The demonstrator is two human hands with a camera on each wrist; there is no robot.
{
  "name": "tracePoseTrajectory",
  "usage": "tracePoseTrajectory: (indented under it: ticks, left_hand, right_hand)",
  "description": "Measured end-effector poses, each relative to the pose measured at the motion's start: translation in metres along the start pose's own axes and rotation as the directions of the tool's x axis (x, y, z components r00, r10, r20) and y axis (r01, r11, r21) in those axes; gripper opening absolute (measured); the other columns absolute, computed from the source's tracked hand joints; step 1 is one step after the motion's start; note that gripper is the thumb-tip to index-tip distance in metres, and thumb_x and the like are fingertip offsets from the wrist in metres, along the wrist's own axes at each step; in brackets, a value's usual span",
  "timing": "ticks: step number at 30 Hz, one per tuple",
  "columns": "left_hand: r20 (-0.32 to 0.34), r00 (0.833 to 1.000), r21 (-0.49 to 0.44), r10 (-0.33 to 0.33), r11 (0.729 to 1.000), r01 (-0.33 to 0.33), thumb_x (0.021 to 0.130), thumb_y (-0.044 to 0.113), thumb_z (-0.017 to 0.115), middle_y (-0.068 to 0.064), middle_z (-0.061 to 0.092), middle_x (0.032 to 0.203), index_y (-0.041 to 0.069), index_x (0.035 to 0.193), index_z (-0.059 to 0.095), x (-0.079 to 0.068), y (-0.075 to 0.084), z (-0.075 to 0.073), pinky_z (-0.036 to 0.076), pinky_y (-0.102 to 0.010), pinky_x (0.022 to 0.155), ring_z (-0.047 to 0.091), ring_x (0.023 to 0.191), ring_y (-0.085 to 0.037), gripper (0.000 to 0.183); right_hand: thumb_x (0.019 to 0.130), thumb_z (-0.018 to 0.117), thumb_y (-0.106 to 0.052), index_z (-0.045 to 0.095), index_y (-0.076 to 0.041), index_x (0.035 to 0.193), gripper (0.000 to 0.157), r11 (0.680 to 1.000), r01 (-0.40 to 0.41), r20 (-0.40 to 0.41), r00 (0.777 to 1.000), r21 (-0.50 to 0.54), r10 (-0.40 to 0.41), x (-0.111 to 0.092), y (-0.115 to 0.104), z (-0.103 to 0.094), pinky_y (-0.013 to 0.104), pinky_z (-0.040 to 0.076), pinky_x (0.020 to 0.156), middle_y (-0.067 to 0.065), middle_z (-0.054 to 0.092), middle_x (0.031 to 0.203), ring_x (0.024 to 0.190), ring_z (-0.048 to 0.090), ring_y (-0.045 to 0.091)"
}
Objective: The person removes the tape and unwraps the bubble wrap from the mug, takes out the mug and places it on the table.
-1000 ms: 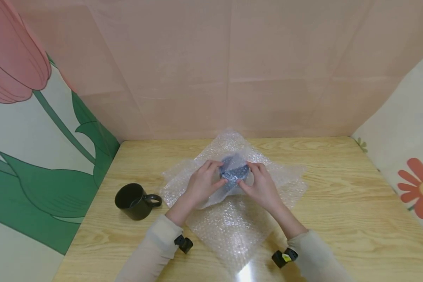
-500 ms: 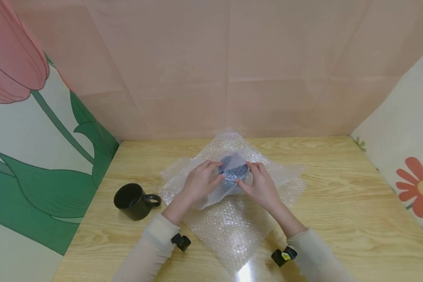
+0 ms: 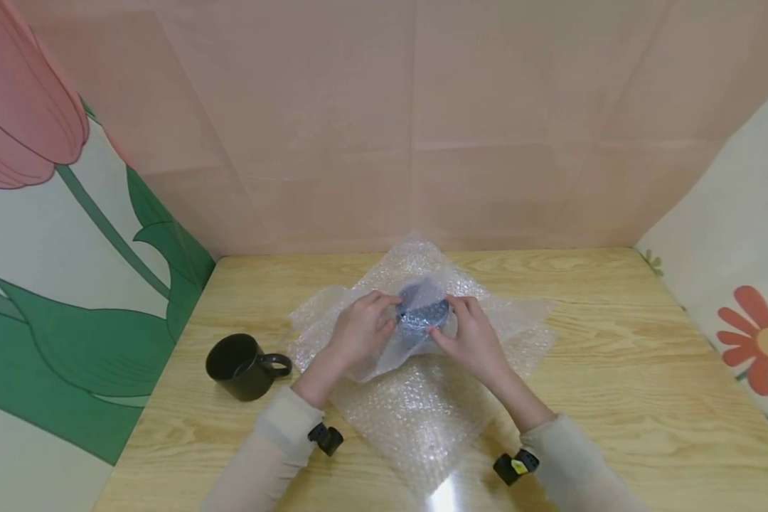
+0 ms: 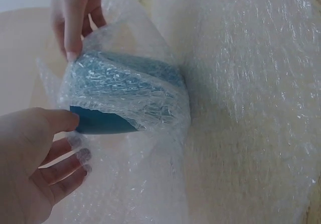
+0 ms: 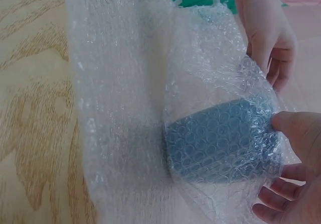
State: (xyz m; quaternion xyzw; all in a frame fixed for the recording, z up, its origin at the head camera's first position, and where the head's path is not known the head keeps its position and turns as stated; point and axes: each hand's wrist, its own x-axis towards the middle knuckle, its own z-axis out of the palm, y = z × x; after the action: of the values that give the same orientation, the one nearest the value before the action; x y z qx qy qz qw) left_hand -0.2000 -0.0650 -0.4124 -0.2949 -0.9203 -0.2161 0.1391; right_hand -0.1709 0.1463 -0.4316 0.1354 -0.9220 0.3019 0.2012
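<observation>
A blue cup point(image 3: 424, 318) stands mid-table, partly covered by clear bubble wrap point(image 3: 416, 416). In the left wrist view a bare strip of the cup point(image 4: 103, 122) shows below the wrap's edge. My left hand point(image 3: 358, 328) holds the wrap at the cup's left side, its thumb at the uncovered strip and its fingers behind the film. On the other side my right hand point(image 3: 476, 338) grips the wrap against the cup, thumb in front and fingers farther back. The right wrist view shows bubbles lying over the cup's side point(image 5: 215, 141). Whether the cup has a handle is hidden.
A black mug point(image 3: 243, 366) stands on the wooden table point(image 3: 614, 370) to the left, its handle pointing toward the wrap. Loose wrap corners spread around the cup. A pinkish cloth point(image 3: 416, 142) hangs behind the table's far edge, with flower-printed panels at both sides.
My left hand has shifted slightly left, and its thumb has drawn back from the cup's front. The right hand keeps nearly the same place.
</observation>
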Motion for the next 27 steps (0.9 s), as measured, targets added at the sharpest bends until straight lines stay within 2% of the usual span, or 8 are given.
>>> tracePoseTrajectory:
  ticks: [6, 10, 17, 27]
  left_hand:
    - [-0.07, 0.997, 0.017, 0.031, 0.999, -0.03, 0.08, 0.01, 0.067, 0.001, 0.065, 0.097, 0.015, 0.106, 0.066, 0.001, -0.001, 0.002, 0.053, -0.025, 0.064, 0.062, 0.08, -0.015, 0.026]
    - [-0.099, 0.995, 0.01, 0.021, 1.0, -0.02, 0.081, 0.009, 0.066, 0.002, 0.066, 0.091, 0.014, 0.098, 0.069, 0.002, 0.0, 0.001, 0.052, -0.025, 0.063, 0.062, 0.076, -0.014, 0.018]
    - [-0.09, 0.996, 0.019, -0.009, 1.0, 0.011, 0.082, 0.009, 0.067, 0.002, 0.066, 0.087, 0.015, 0.092, 0.07, 0.005, 0.001, -0.001, 0.052, -0.024, 0.063, 0.062, 0.075, -0.013, 0.013]
    - [-0.103, 0.995, 0.024, 0.009, 1.0, -0.006, 0.081, 0.008, 0.066, 0.002, 0.066, 0.085, 0.014, 0.09, 0.07, 0.01, 0.001, -0.007, 0.052, -0.024, 0.062, 0.062, 0.072, -0.013, 0.011]
  right_hand:
    - [0.071, 0.078, -0.022, 0.051, 0.01, 0.12, 0.065, 1.0, -0.008, 0.004, 1.0, -0.012, 0.008, 0.0, -0.001, 0.0, 0.045, 0.051, 0.078, 0.024, 0.054, 0.106, 0.091, 0.057, 0.035]
    - [0.071, 0.078, -0.022, 0.051, 0.009, 0.12, 0.064, 1.0, -0.008, 0.001, 1.0, -0.014, 0.008, 0.0, -0.001, -0.001, 0.045, 0.051, 0.077, 0.024, 0.054, 0.106, 0.09, 0.057, 0.035]
    - [0.071, 0.078, -0.022, 0.052, 0.007, 0.122, 0.064, 1.0, -0.016, 0.0, 1.0, -0.023, 0.016, 0.0, -0.002, -0.001, 0.045, 0.05, 0.078, 0.024, 0.054, 0.105, 0.091, 0.056, 0.035]
    - [0.07, 0.079, -0.021, 0.051, 0.008, 0.122, 0.065, 1.0, -0.014, 0.001, 1.0, -0.021, 0.014, 0.0, -0.003, -0.003, 0.045, 0.05, 0.077, 0.024, 0.054, 0.104, 0.09, 0.056, 0.035]
